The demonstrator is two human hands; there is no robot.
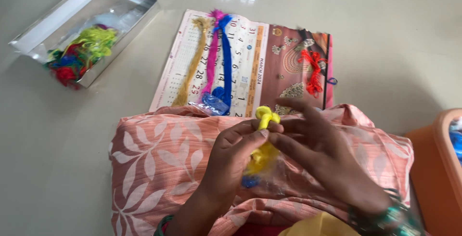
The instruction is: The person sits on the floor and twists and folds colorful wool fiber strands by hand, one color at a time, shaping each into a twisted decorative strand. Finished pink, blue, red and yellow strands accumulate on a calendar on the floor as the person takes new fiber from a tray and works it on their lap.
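Clear plastic box [84, 29], far left on the floor [48, 135]: tangled multicoloured thread. Calendar sheet [250, 63], centre: tan skein [191, 63], pink skein [211, 53], blue skein [226, 58], red skein [313, 72]. Left hand [236, 154], over the peach leaf-print cloth [159, 159]: fingers pinched on the yellow skein [263, 142]. Right hand [322, 152]: fingers closed on the same skein. Orange tub [438, 168], far right.

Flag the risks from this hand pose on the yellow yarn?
1. The yellow yarn bundle is pinched only at its top by the left hand and right hand; its loose lower part could snag or tangle.
2. The blue thread bit on the peach leaf-print cloth beneath could get caught up in it.
3. The blue skein lies at the calendar edge near the cloth and might get dragged.
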